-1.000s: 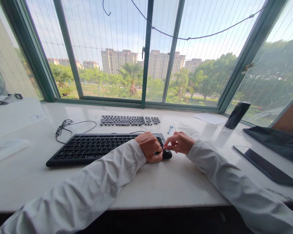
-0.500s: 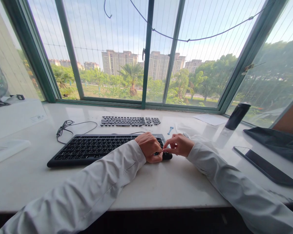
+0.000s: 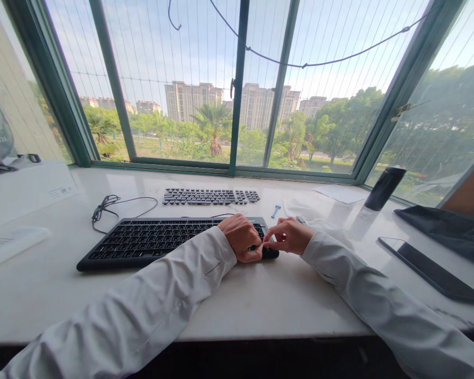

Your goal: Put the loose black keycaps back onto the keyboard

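Note:
A black keyboard [image 3: 142,239] with its keycaps off lies on the white counter, its bare key sockets showing. Over its right end, my left hand [image 3: 242,238] is closed, fingers curled down; what they grip is hidden. My right hand [image 3: 287,235] meets it from the right at the keyboard's corner, thumb and forefinger pinched together near the left fingertips. Anything between them is too small to make out. Behind the keyboard, the loose black keycaps [image 3: 205,197] are laid out in rows. A small blue tool [image 3: 275,211] lies just beyond my right hand.
A coiled black cable [image 3: 102,208] lies behind the keyboard's left end. To the right are a phone [image 3: 428,268], a dark cloth [image 3: 446,231] and a black bottle [image 3: 385,188]. A white box [image 3: 27,187] stands at left. Windows line the back.

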Motion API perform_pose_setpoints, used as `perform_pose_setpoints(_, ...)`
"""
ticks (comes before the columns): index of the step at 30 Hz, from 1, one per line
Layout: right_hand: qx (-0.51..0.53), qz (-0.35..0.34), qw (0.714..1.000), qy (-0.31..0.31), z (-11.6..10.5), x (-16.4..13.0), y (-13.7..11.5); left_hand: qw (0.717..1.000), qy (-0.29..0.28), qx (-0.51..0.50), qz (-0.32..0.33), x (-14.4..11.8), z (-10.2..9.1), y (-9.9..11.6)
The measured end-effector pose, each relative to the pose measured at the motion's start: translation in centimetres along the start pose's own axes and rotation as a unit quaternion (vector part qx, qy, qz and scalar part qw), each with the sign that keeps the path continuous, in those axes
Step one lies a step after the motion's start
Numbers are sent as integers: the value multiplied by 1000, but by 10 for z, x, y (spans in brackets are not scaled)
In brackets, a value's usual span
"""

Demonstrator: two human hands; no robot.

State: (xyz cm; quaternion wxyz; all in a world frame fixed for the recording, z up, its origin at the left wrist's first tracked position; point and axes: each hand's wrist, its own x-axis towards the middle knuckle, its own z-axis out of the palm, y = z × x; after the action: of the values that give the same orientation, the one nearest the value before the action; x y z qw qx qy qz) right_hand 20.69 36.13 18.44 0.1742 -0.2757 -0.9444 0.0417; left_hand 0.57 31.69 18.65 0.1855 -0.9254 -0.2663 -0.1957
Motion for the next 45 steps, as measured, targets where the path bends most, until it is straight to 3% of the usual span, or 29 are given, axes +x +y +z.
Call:
perform_pose_setpoints(15, 20, 16, 1000, 5, 1, 0, 5, 1000, -14, 3, -8, 0, -2, 0)
perform_pose_setpoints(19, 20, 20, 999, -20, 0, 0, 4, 1000, -17, 2, -6, 1, -2, 0)
perform_pose_setpoints(30, 17, 19, 999, 30, 2, -1, 4, 1000, -12, 3, -10, 0, -1, -1)
perform_pose_setpoints(34, 29, 11, 1000, 5, 2, -1, 4, 1000, -8, -1, -7, -1, -1, -1)
perform_pose_setpoints(36, 31, 20, 999, 34, 1, -1, 6, 1000, -4, 1, -13, -1, -1, -1)
perform_pose_setpoints(40, 14, 96, 988, 118, 1, 0, 17, 998, 6, 19, -65, 1, -1, -2)
perform_pose_setpoints(45, -49, 174, 972, 148, 9, 3, 40, 984, 8, 50, -173, 5, 2, -7)
